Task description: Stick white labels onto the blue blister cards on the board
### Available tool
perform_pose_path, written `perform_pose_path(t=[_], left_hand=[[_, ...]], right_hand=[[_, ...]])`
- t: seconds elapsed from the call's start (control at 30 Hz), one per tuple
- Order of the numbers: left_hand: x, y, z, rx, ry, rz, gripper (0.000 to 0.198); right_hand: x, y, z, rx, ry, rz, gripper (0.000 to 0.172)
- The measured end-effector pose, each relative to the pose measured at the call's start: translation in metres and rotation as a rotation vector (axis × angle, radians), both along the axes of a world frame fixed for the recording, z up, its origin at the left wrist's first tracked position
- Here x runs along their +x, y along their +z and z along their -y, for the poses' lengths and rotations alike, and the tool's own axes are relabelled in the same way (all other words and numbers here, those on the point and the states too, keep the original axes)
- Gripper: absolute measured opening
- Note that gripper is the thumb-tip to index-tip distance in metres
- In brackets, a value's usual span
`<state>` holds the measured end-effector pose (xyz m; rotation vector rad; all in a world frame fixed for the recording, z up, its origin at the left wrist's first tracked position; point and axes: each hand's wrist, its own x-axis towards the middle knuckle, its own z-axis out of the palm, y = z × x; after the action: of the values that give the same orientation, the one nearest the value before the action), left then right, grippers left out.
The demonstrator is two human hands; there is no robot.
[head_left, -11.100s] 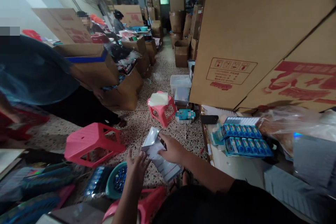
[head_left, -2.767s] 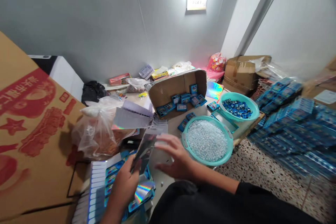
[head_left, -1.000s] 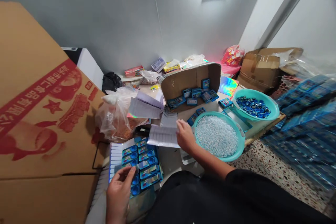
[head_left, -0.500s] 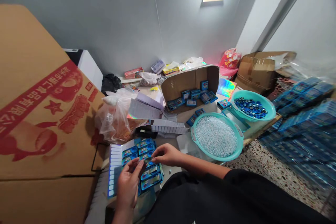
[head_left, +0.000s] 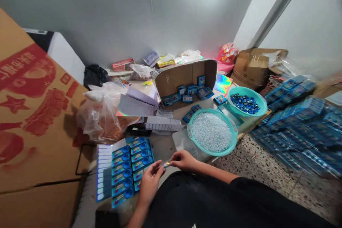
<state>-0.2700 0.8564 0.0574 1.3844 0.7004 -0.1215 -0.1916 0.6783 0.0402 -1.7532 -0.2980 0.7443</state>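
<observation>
Head view: a small, shiny, flat piece with a rainbow glint (head_left: pixel 167 164) is pinched at its ends by the narrowed fingertips of the left hand (head_left: pixel 150 182) and of the right hand (head_left: pixel 184 160); its material cannot be told. It is held in the air, just in front of the black shirt (head_left: pixel 203 199) and near two columns of blue, rectangular packets with round insets (head_left: pixel 123 167), laid out on the pale tabletop (head_left: pixel 164 146). Since only the fingertips are used, the piece could be dropped if either pinch were loosened, or creased if it were pressed too hard. The nearest packets could be nudged out of line should the left hand be swung towards them. Beyond the right forearm, an oval teal plastic bowl (head_left: pixel 211 153) filled with small white beads (head_left: pixel 211 131) is set close to the table's edge; if it were caught by an elbow, beads would probably be scattered over the speckled floor (head_left: pixel 248 164). Farther off, small blue cartons (head_left: pixel 191 89) are heaped in an open brown cardboard box (head_left: pixel 184 78).
</observation>
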Motion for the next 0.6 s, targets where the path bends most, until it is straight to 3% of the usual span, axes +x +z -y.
perform_pose_path(t=[0.2, 0.33, 0.47, 0.6], left_hand=[[-0.037, -0.047, 0.03, -0.104, -0.147, -0.238, 0.07], [-0.066, -0.078, 0.046, -0.058, -0.124, -0.337, 0.064], [-0.084, -0.102, 0.052, 0.043, -0.102, -0.356, 0.062], [-0.083, -0.116, 0.042, 0.174, -0.19, -0.311, 0.052]], right_hand=[[-0.048, -0.054, 0.038, -0.143, -0.01, 0.027, 0.022], [-0.068, -0.082, 0.045, -0.249, 0.065, -0.016, 0.022], [-0.079, -0.096, 0.04, -0.341, 0.123, -0.001, 0.019], [-0.087, -0.098, 0.03, -0.472, 0.103, 0.069, 0.012]])
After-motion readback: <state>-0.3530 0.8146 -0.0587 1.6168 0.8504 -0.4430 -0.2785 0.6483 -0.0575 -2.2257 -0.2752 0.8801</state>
